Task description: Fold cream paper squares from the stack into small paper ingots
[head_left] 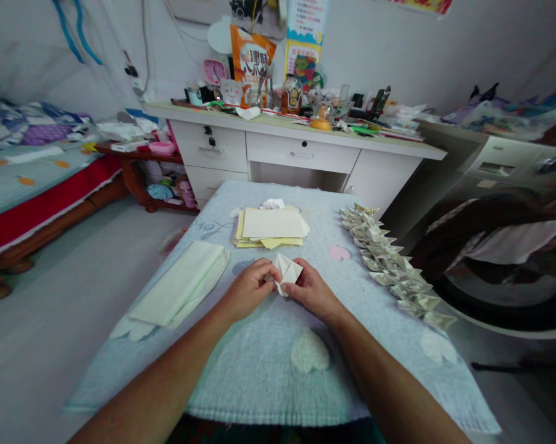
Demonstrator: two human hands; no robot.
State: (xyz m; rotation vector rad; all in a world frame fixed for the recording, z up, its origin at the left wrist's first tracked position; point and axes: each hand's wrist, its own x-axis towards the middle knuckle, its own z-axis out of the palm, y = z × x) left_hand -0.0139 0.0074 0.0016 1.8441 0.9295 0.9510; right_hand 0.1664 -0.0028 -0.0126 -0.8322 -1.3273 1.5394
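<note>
A small piece of folded white paper (287, 269) is held up between my two hands over the middle of the cloth-covered table. My left hand (254, 283) pinches its left edge with thumb and fingers. On the other side my right hand (311, 288) grips it, the thumb lying across its lower front. Just beyond the hands lies a stack of white and yellowish paper sheets (273, 225). To the left rests a pile of long, pale green-white folded paper (180, 283). Rows of folded paper pieces with pointed tips (391, 262) stand along the right side.
A pale blue patterned cloth (259, 370) covers the table. Behind it stands a white desk (300, 154) crowded with jars and packets. A washing machine (513, 185) is at the right, a bed (41, 179) at the left. Crumpled white tissue (272, 203) lies behind the stack.
</note>
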